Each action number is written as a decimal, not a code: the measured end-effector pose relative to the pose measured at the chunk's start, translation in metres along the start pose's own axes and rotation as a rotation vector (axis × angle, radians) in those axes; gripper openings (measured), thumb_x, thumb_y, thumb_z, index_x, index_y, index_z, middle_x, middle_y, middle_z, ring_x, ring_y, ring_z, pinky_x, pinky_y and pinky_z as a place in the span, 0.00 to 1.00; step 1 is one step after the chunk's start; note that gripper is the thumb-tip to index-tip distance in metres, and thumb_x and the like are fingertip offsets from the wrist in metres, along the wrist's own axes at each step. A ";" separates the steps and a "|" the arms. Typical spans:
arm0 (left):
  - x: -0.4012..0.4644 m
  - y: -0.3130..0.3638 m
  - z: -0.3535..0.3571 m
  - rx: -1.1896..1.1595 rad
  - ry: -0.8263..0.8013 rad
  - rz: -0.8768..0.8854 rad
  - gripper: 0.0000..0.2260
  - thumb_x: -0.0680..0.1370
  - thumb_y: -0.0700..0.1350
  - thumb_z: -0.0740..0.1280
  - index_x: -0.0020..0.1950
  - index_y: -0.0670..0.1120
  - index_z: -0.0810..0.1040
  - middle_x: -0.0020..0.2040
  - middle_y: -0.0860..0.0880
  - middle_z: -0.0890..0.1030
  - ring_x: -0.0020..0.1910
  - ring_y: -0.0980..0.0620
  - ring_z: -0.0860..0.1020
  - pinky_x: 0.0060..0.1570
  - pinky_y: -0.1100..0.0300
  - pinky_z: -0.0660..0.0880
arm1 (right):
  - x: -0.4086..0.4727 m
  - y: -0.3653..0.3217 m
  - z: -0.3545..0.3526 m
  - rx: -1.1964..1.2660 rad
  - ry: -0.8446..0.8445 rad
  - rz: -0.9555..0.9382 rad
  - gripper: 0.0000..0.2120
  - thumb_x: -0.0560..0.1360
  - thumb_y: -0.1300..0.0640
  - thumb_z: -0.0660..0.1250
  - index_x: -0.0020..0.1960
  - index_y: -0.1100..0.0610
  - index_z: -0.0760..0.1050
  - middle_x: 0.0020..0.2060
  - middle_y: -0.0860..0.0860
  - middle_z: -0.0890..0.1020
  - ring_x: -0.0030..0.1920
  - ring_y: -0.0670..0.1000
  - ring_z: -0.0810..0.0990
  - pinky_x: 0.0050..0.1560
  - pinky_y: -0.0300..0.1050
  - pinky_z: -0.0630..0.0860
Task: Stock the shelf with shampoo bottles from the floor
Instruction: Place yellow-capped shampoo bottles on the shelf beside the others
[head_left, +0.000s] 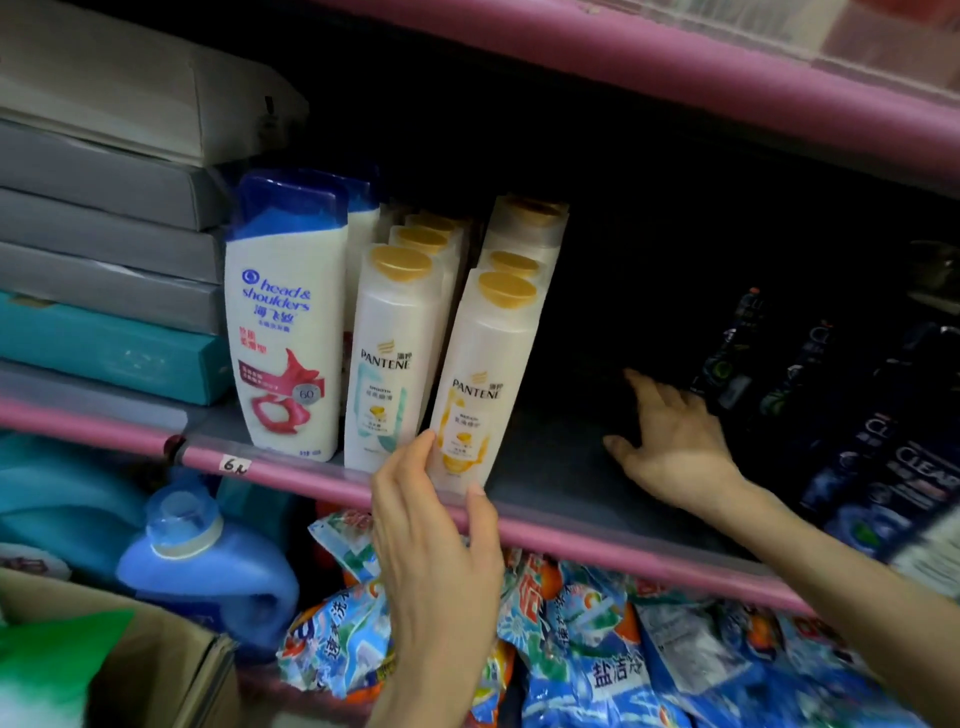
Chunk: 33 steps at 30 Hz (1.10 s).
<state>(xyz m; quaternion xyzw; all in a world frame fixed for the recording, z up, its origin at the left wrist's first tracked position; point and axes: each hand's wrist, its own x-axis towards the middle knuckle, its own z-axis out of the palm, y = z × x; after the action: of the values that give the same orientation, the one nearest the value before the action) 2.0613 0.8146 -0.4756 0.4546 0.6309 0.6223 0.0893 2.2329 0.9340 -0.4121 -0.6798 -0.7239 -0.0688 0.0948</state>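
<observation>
Pantene bottle with the yellow label stands at the front edge of the pink shelf, first in its row. My left hand holds it low down, thumb on one side and fingers on the other, curled round its bottom. I think I hold it there so I can slide it straight and line it up with the rest. It leans back a little against the bottles behind it.

Just left of this bottle stands a Pantene bottle with a blue-green label, with more gold caps behind. Left of that is a big Head & Shoulders bottle. Further left, flat grey and teal boxes lie in a stack.

My right hand is to the right of the yellow bottle, on the bare dark part of the shelf. Its fingers are spread out flat and hold nothing. I think it is feeling the free spot where more bottles can go.

Right of that hand stand dark Clear bottles, close together. They mark where the free spot ends, so new bottles must fit between them and the Pantene rows.

Under the shelf, below my bottle, lie bright soap powder bags and a blue jug. A brown cardboard box sits lower left.
</observation>
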 end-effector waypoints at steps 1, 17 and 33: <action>-0.002 0.001 -0.001 0.003 -0.016 -0.007 0.22 0.76 0.43 0.66 0.69 0.46 0.66 0.65 0.49 0.65 0.63 0.52 0.69 0.63 0.59 0.64 | -0.013 0.012 -0.005 -0.087 -0.047 0.037 0.38 0.74 0.45 0.66 0.77 0.52 0.51 0.70 0.57 0.67 0.68 0.62 0.66 0.65 0.53 0.66; -0.055 0.000 -0.032 0.115 -0.150 0.022 0.20 0.72 0.35 0.68 0.63 0.41 0.73 0.61 0.43 0.67 0.54 0.46 0.72 0.50 0.60 0.67 | -0.064 0.065 -0.039 0.052 0.006 0.256 0.07 0.74 0.61 0.65 0.46 0.66 0.76 0.40 0.65 0.77 0.41 0.64 0.77 0.37 0.48 0.70; -0.077 -0.003 -0.041 -0.087 -0.325 -0.065 0.39 0.74 0.48 0.71 0.77 0.54 0.51 0.77 0.53 0.57 0.71 0.50 0.67 0.67 0.48 0.70 | -0.166 0.016 -0.161 1.501 -0.305 0.589 0.10 0.77 0.70 0.58 0.46 0.71 0.78 0.35 0.62 0.85 0.32 0.54 0.85 0.23 0.36 0.76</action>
<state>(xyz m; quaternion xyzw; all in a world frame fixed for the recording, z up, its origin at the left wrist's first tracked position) 2.0760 0.7339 -0.5048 0.5242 0.5952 0.5641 0.2297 2.2650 0.7367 -0.2943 -0.5995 -0.3739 0.5548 0.4393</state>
